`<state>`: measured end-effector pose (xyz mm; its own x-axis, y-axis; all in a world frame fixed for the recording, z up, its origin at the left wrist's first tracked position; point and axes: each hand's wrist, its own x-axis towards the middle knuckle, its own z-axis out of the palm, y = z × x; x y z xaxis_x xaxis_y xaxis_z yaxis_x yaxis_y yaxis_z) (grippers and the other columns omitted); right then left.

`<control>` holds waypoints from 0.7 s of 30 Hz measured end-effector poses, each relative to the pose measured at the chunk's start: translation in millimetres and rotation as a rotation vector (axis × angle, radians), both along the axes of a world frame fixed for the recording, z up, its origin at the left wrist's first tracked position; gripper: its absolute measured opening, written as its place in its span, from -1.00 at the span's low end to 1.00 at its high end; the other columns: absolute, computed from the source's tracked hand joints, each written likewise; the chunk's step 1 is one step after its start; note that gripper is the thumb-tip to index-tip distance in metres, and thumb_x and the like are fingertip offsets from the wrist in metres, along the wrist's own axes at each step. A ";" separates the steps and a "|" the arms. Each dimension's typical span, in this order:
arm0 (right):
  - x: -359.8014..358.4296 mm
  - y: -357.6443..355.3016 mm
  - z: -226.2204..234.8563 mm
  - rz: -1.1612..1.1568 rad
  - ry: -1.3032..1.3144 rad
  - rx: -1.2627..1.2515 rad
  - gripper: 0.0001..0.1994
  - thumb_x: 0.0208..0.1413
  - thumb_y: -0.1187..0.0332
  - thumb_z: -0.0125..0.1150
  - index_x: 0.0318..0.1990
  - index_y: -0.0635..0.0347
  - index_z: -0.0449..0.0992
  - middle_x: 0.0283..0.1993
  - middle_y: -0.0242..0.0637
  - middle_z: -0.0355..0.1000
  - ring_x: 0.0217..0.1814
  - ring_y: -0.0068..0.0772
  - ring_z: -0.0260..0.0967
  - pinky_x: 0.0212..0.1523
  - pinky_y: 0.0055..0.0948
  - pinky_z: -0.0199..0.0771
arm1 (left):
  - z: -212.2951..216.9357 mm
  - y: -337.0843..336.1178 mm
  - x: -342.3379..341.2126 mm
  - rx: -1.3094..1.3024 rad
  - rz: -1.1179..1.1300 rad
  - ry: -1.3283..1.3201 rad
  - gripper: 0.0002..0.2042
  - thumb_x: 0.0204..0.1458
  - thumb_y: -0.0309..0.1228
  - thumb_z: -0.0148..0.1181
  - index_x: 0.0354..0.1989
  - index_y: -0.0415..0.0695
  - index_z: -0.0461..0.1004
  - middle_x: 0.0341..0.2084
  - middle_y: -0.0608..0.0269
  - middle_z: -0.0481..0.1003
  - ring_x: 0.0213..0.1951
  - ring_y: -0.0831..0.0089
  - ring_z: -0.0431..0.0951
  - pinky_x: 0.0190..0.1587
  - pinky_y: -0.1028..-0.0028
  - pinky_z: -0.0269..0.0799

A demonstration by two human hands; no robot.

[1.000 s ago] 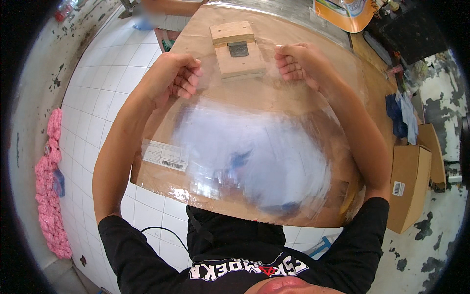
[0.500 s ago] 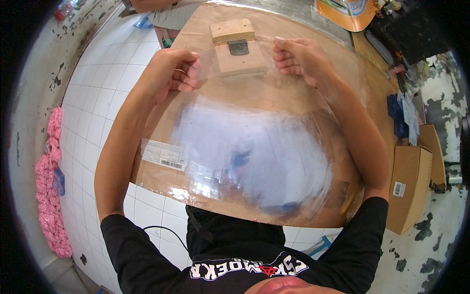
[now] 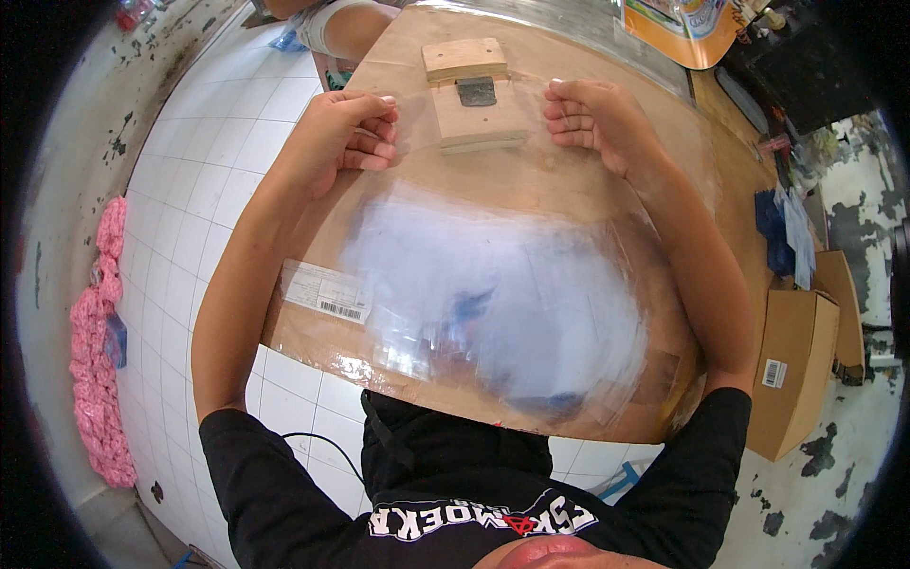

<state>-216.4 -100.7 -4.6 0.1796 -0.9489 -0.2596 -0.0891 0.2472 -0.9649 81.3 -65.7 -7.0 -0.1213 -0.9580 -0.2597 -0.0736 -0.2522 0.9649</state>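
My left hand (image 3: 358, 133) is closed in a pinch at the left of a small wooden block fixture (image 3: 474, 119). My right hand (image 3: 592, 119) pinches at its right, thumb against the curled fingers. A thin, clear plastic film (image 3: 414, 123) seems to stretch between them across the fixture; its edges are hard to make out. The fixture has a raised wooden strip at its far end and a dark grey piece (image 3: 477, 92) in the middle. Under it lies a brown cardboard surface (image 3: 322, 242) covered with clear plastic. Nearer me, a whitish translucent patch (image 3: 531, 284) spreads over the board.
A printed label (image 3: 325, 291) lies at the board's left. To the right stand a cardboard box (image 3: 791, 370) and dark blue packets (image 3: 775, 232). An orange package (image 3: 697, 38) is far right. Another person's leg (image 3: 355, 28) shows beyond the board. Pink strips (image 3: 95, 370) hang at left.
The fixture, both hands and the board appear slightly farther right in the view. Both hands keep their pinch. The other person's leg shows more at the top.
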 end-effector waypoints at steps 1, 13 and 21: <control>-1.1 0.0 -1.3 0.010 -0.009 -0.009 -0.71 0.11 0.20 0.21 -0.26 0.30 0.49 -0.36 -0.29 0.47 -0.40 -0.52 0.45 -0.35 -0.58 0.54 | -0.6 0.4 0.3 -0.003 0.004 0.003 -0.77 0.06 -0.28 0.14 -0.41 -0.24 0.47 -0.57 0.25 0.45 -0.59 0.55 0.52 -0.54 0.64 0.51; -2.2 -0.4 -4.4 0.023 0.016 -0.050 -0.75 0.11 0.22 0.21 -0.28 0.26 0.52 -0.38 -0.31 0.46 -0.41 -0.54 0.44 -0.36 -0.59 0.53 | -4.6 0.1 0.4 -0.039 0.013 0.022 -0.80 0.08 -0.34 0.10 -0.36 -0.27 0.47 -0.57 0.23 0.46 -0.60 0.54 0.53 -0.54 0.66 0.52; -2.1 1.5 -4.9 0.002 -0.001 -0.039 -0.75 0.10 0.21 0.21 -0.30 0.26 0.52 -0.37 -0.31 0.45 -0.40 -0.54 0.43 -0.33 -0.57 0.52 | -5.8 0.9 -0.9 -0.044 0.021 0.002 -0.81 0.10 -0.31 0.12 -0.38 -0.19 0.46 -0.57 0.27 0.47 -0.58 0.56 0.51 -0.55 0.66 0.47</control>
